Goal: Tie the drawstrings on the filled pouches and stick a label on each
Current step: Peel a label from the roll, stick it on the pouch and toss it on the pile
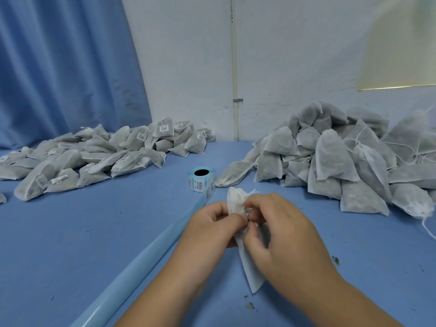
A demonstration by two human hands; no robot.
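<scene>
Left hand [212, 224] and right hand [285, 230] pinch the pouch [250, 272] at its neck, apparently mid-tie; labelled pile [94, 156] at ten o'clock looks done, unlabelled heap [330, 161] at two o'clock remains.

A blue curtain [66, 67] hangs behind the far left corner of a blue-covered table [70, 244]. A white wall [188, 67] behind the far edge carries a thin upright pipe [234, 67]. A pale yellow sheet [396, 55] hangs upper right. Dark crumbs [336, 260] dot the near right of the surface.
</scene>
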